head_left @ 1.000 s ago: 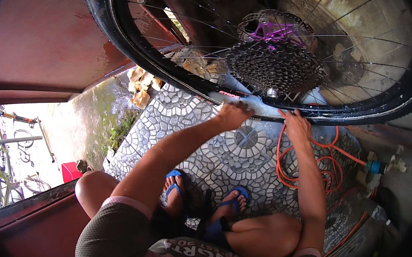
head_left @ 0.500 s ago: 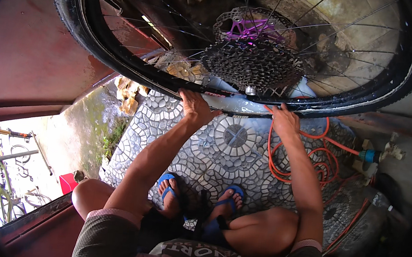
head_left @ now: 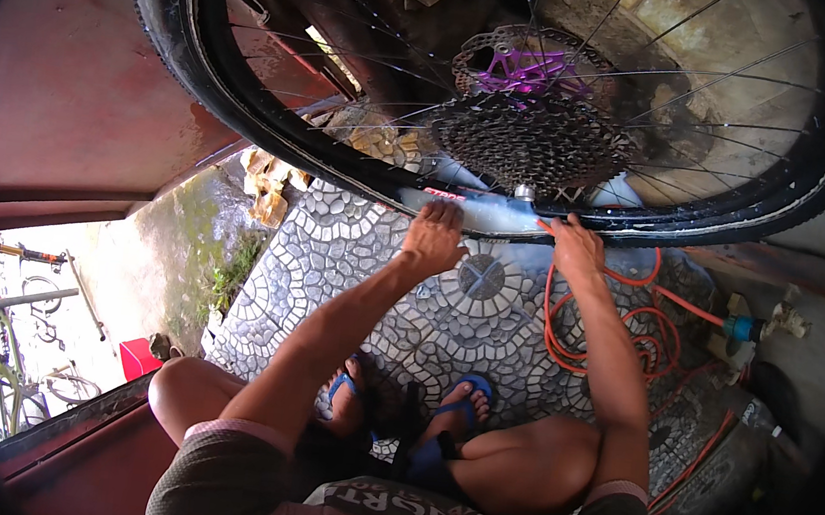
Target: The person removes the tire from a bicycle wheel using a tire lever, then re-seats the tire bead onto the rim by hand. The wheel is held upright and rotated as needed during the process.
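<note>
A person squats on a patterned mosaic tile floor [head_left: 333,249] in blue flip-flops [head_left: 462,404] and works on a bicycle wheel [head_left: 275,132] held upright in front of the knees, its black tyre [head_left: 156,19] arching overhead and its lowest stretch running just above both hands. The left hand [head_left: 432,240] lies palm-down with fingers curled over the pale, wet-looking rim section [head_left: 483,212], pressing against it rather than pinching. The right hand [head_left: 574,249] touches the same stretch a little further along, fingers bent onto the rim edge where the tyre bead meets it; whether it grips something small cannot be told. The dark cassette [head_left: 535,140], with a purple hub part [head_left: 523,68] behind it, hangs directly above the hands. An orange hose [head_left: 627,320] coils on the floor near the right forearm. The risks, as a judgement: the slick rim could let a hand slide into the spokes or cassette teeth, the wheel could roll or tip since only the two hands steady it, and the hose loops lie close enough to snag a foot.
</note>
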`<state>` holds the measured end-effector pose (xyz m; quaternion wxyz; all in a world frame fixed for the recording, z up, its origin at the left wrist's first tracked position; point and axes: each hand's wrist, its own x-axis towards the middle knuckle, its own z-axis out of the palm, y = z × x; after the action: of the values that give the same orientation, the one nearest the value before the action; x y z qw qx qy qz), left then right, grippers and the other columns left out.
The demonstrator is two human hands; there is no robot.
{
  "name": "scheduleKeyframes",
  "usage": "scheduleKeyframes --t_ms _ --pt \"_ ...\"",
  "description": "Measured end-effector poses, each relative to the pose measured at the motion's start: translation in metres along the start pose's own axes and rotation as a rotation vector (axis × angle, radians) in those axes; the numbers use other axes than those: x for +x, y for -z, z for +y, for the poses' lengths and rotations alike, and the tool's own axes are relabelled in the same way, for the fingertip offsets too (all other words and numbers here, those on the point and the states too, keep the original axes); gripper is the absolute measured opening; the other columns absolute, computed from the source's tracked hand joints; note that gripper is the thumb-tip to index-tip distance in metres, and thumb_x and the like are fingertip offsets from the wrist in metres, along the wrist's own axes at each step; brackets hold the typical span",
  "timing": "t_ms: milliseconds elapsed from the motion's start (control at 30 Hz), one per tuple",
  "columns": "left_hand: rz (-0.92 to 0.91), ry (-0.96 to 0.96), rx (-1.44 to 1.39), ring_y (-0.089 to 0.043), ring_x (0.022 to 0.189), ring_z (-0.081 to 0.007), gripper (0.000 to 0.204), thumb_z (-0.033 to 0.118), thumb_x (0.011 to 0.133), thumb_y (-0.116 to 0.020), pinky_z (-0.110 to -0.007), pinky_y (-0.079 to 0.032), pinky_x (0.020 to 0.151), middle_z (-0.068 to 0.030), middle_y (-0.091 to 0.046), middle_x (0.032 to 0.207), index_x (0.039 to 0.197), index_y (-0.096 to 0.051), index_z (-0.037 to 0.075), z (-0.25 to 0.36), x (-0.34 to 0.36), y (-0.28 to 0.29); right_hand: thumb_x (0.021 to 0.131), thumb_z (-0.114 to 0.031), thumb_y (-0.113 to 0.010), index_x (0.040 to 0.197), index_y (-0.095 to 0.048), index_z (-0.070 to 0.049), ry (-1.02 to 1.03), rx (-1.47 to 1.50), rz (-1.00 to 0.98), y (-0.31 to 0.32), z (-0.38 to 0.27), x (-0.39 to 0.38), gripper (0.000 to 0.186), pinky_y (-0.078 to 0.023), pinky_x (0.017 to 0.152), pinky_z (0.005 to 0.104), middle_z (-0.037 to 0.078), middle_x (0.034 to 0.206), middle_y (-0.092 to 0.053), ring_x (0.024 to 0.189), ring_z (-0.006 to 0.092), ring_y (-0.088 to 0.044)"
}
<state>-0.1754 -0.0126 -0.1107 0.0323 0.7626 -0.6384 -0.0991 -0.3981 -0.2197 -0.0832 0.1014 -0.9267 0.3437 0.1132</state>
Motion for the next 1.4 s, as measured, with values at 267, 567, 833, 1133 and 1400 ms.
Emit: scheduleKeyframes --t_ms 267,567,833,1133,1400 --pt "-0.284 0.016 0.28 -0.066 0.108 -0.0301 0.04 0.041 0.092 -0.069 -0.046 -0.051 0.099 -0.0127 -0.07 0.11 0.112 -0.069 0.007 -0.068 -0.003 0.043 0.092 -0.01 -0.055 0.117 -0.065 -0.012 -0.031 0.056 -0.078 0.011 0.003 -0.012 0.027 -0.058 0.084 0.0468 0.019 0.128 -0.067 0.097 0.0386 -0.072" --pt "-0.465 -0.133 -0.054 -0.066 0.118 -0.0367 0.033 0.028 0.097 -0.061 -0.053 -0.054 0.098 -0.0189 -0.069 0.122 0.121 -0.068 0.008 -0.047 0.02 0.027 0.092 -0.011 -0.055 0.12 -0.067 -0.014 -0.014 0.04 -0.111 0.009 0.0 -0.007 0.031 -0.059 0.084 0.0457 0.022 0.128 -0.066 0.097 0.0374 -0.073" --pt "-0.24 -0.127 -0.592 -0.068 0.112 -0.0377 0.03 0.02 0.096 -0.058 -0.048 -0.053 0.099 -0.0179 -0.071 0.119 0.121 -0.072 0.009 0.058 0.062 -0.031 0.091 -0.008 -0.057 0.116 -0.066 -0.013 -0.034 0.071 -0.084 0.008 -0.003 -0.009 0.027 -0.057 0.088 0.0473 0.015 0.124 -0.066 0.099 0.0375 -0.071" --pt "-0.317 -0.127 -0.186 -0.071 0.099 -0.0309 0.022 0.033 0.098 -0.063 -0.046 -0.058 0.085 -0.0084 -0.073 0.106 0.104 -0.075 0.016 -0.037 0.009 0.016 0.09 -0.005 -0.057 0.112 -0.066 -0.011 -0.015 0.071 -0.061 0.016 0.004 -0.019 0.024 -0.058 0.08 0.0479 0.013 0.117 -0.067 0.091 0.0367 -0.073" --pt "-0.564 -0.102 0.096 -0.07 0.105 -0.0296 0.027 0.034 0.094 -0.07 -0.047 -0.058 0.091 -0.0094 -0.073 0.112 0.11 -0.075 0.012 -0.064 0.014 0.079 0.092 -0.01 -0.055 0.119 -0.069 -0.012 0.021 0.056 -0.117 0.013 0.01 -0.018 0.03 -0.058 0.084 0.0477 0.017 0.123 -0.067 0.095 0.0365 -0.073"
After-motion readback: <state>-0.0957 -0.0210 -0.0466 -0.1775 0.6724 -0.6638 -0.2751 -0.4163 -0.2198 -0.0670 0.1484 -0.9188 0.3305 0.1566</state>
